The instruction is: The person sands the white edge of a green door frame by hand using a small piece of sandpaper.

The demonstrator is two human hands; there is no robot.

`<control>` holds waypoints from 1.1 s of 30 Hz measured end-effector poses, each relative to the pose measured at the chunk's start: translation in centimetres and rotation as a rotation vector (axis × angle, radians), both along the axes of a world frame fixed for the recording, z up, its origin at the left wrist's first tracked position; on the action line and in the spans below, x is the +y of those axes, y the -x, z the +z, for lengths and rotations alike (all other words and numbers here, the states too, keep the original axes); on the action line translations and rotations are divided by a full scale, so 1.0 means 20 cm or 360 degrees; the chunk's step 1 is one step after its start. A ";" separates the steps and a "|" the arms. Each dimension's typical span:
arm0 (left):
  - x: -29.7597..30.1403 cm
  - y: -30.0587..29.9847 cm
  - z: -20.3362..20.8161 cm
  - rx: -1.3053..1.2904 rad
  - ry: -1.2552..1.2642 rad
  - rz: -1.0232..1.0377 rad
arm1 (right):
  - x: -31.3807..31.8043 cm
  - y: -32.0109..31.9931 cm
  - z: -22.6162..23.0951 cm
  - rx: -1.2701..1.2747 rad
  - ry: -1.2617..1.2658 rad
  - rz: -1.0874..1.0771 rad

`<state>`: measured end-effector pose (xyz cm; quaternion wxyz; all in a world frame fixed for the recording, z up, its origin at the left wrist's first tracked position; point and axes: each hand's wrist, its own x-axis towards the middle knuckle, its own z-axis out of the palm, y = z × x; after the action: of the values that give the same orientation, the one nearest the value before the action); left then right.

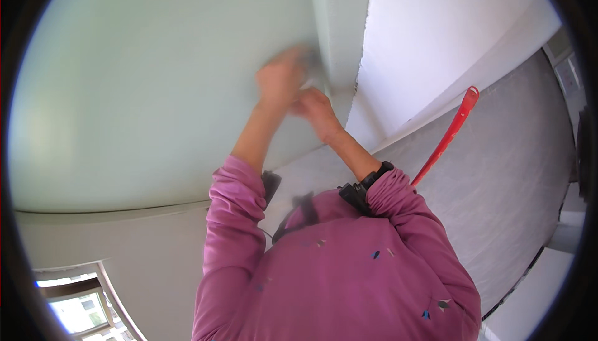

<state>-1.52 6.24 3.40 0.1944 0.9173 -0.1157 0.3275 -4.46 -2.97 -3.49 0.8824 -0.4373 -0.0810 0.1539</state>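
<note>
Both my arms reach up in purple sleeves to a smooth pale green surface (156,79). My left hand (281,78) is closed around something small and dark grey (313,62), too smeared by motion to name, close to where the green surface meets a pale raised strip (342,35). Just below and to the right, my right hand (316,111) is closed with its fingers curled toward the left hand. Whatever its fingers hold, if anything, is hidden and blurred. Black straps or devices (367,188) sit at my forearms near the rolled sleeves.
A white panel with a rough edge (423,35) lies right of the strip. A long, red, curved handle (445,138) with a hole at its tip rises beside my right arm over a grey floor (498,172). A window (84,310) shows at lower left.
</note>
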 end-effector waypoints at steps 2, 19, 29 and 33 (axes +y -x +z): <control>-0.01 -0.01 -0.01 -0.0061 -0.0055 0.0013 | -0.01 0.00 -0.01 -0.0040 -0.0027 0.0037; -0.04 -0.03 -0.02 0.0076 -0.0192 0.0318 | -0.01 0.00 -0.02 -0.0226 0.0090 0.0046; -0.07 -0.04 -0.02 0.0198 -0.0087 0.0460 | -0.01 0.00 0.00 -0.0295 0.0085 0.0019; -0.06 -0.05 -0.04 0.0178 -0.0043 0.0412 | -0.01 0.00 0.01 -0.0341 0.0062 -0.0022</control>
<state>-0.51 4.95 2.57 0.1442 0.9440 0.0103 0.2966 -4.45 -3.23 -3.27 0.8611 -0.4688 -0.1687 0.1016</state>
